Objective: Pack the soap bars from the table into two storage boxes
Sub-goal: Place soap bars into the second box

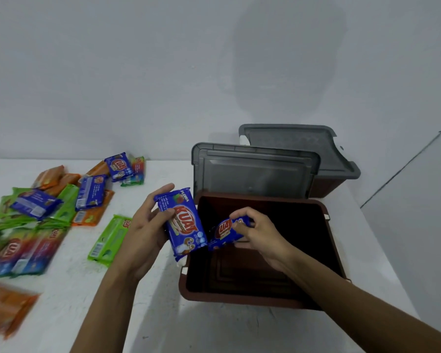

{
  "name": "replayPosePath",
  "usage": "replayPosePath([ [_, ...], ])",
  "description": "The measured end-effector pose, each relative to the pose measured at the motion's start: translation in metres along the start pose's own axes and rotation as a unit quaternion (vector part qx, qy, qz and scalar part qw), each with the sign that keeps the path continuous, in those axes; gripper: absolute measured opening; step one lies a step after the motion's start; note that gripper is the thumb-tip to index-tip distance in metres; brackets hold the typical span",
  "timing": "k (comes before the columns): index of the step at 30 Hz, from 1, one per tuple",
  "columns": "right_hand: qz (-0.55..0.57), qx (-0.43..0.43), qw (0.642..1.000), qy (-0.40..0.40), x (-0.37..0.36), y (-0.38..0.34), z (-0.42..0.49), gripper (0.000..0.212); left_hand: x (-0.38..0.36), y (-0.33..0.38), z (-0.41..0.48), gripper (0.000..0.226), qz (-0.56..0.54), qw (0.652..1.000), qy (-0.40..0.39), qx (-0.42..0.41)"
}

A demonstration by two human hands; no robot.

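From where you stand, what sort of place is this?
Likely a plain packing workstation: a white table against a bare grey wall, a heap of wrapped soap bars, and an open brown storage box.

On my feed both bare forearms angle in from the bottom. Left grip has thumb and fingers wrapped round a blue soap bar; right grip pinches a second blue bar, knuckles up.

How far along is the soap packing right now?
Barely started. The near box is open, no bars visible inside. The left hand holds one blue bar; the right hand holds a second blue bar over that box. A pile of bars waits on the table, plus the far box.
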State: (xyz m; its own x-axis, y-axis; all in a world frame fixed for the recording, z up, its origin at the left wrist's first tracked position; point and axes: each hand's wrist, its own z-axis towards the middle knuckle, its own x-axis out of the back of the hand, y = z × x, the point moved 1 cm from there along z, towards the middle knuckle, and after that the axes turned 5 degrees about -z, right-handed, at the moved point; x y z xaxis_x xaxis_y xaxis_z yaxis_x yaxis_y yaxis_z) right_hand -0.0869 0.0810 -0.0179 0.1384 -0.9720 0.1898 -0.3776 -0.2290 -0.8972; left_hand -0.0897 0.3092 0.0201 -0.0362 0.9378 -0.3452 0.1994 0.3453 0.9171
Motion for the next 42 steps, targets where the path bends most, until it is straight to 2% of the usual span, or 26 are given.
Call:
replayPosePath([
  [6,-0.118,0.029,0.992,0.029,-0.002,0.014,0.016,0.014,0.012,0.004,0.006,0.033,-0.041,0.998,0.041,-0.004],
  [14,-0.354,0.050,0.931,0.066,0.005,0.027,0.022,0.016,0.012,0.005,0.008,0.033,-0.065,0.997,0.049,-0.007],
  [18,-0.371,0.037,0.927,0.047,0.006,0.027,0.023,0.023,0.006,0.005,0.009,0.038,-0.078,0.996,0.041,-0.015],
  [23,-0.406,0.054,0.912,0.028,0.022,0.003,0.014,0.015,-0.007,0.004,0.010,0.035,-0.103,0.994,0.039,-0.018],
  [25,-0.327,0.092,0.940,0.039,0.023,-0.014,0.005,0.011,-0.015,0.001,0.011,0.033,-0.119,0.992,0.045,-0.010],
  [27,-0.127,0.098,0.987,0.012,0.013,-0.026,-0.011,0.012,-0.023,-0.003,0.013,0.033,-0.138,0.989,0.054,-0.007],
  [29,0.035,0.091,0.995,-0.032,-0.001,-0.032,-0.027,0.023,-0.033,-0.006,0.013,0.033,-0.154,0.986,0.064,-0.015],
  [31,0.110,0.100,0.988,-0.045,-0.012,-0.035,-0.037,0.034,-0.044,-0.010,0.013,0.035,-0.170,0.982,0.074,-0.022],
  [35,0.188,0.121,0.975,0.001,-0.020,-0.038,-0.042,0.037,-0.058,-0.014,0.008,0.035,-0.135,0.988,0.057,-0.047],
  [38,0.182,0.132,0.973,0.049,-0.012,-0.038,-0.038,0.031,-0.054,-0.013,0.004,0.031,0.038,0.993,0.023,-0.114],
  [42,0.161,0.119,0.978,0.056,0.008,-0.035,-0.030,0.030,-0.030,-0.018,0.010,0.038,0.262,0.951,-0.010,-0.165],
])
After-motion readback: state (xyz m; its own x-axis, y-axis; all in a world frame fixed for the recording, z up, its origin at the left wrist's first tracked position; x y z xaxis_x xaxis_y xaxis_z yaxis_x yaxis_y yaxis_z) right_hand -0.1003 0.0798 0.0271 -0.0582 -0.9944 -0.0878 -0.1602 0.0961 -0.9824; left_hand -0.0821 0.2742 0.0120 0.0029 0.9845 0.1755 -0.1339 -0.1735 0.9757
